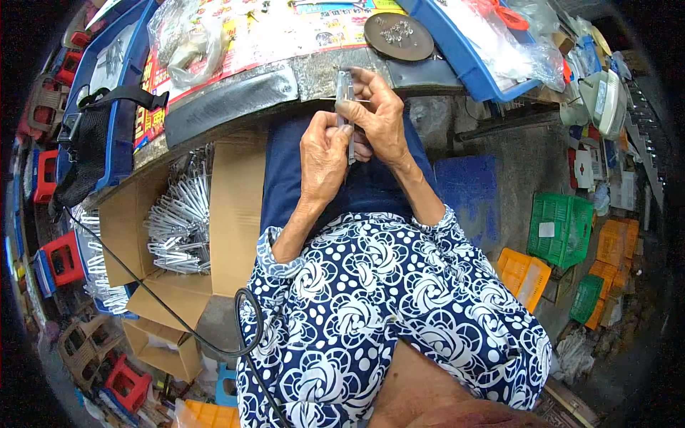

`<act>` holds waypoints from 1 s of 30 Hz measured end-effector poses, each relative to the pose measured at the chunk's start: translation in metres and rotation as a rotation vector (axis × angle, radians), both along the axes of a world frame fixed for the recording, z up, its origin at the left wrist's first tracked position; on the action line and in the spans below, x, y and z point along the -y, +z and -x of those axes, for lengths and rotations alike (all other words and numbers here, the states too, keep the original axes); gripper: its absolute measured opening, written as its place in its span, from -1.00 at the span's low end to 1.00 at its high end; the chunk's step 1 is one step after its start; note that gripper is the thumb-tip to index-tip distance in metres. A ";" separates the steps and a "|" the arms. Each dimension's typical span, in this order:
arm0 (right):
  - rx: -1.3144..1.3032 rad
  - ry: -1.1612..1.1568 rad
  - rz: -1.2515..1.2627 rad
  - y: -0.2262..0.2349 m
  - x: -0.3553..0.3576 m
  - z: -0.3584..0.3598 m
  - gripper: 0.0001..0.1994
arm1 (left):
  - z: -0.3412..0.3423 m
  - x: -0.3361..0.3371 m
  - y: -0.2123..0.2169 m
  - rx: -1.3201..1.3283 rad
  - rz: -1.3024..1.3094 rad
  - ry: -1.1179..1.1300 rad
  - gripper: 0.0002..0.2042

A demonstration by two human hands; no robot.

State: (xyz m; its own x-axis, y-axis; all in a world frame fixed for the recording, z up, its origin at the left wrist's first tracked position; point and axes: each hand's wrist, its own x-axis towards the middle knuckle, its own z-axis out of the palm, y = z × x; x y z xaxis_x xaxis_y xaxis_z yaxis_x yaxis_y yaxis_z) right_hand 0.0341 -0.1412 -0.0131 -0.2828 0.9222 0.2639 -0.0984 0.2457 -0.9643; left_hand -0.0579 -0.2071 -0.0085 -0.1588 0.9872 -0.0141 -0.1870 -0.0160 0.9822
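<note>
Both hands meet just in front of the table edge, above my lap. A slim silvery metal piece (344, 84), long and narrow, stands nearly upright between them. My right hand (382, 118) is closed round its upper part, thumb pressed on the front. Lower down, my left hand (323, 157) pinches the same piece between thumb and curled fingers. A thin, pin-like line crosses the piece near my right thumb; what it is I cannot tell. Beyond my right hand, a round brown dish (382, 48) on the table holds small shiny metal bits.
Blue trays flank the table, one at left (132, 75) and one at right (467, 68). A clear plastic bag (196, 53) lies on printed paper. An open cardboard box (239, 221) holds many silvery metal pieces (178, 225). A black cable (171, 317) loops beside me; green (560, 228) and orange crates (523, 274) stand right.
</note>
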 end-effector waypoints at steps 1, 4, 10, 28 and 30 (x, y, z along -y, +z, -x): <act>-0.037 -0.006 -0.013 -0.001 0.000 0.000 -0.60 | 0.000 0.000 -0.001 0.000 -0.001 -0.001 -0.96; -0.050 -0.052 0.022 0.000 0.000 0.002 -0.61 | -0.001 0.000 -0.003 -0.032 -0.015 0.015 -0.96; 0.046 -0.013 0.129 0.002 0.000 0.001 -0.59 | 0.000 0.000 -0.003 0.036 -0.006 0.030 -0.96; -0.046 -0.004 0.105 -0.003 0.009 -0.001 -0.61 | 0.004 0.002 -0.003 0.219 0.048 -0.044 -0.89; -0.063 -0.004 0.110 -0.002 0.010 0.000 -0.62 | 0.005 0.000 -0.006 0.129 0.003 -0.029 -0.94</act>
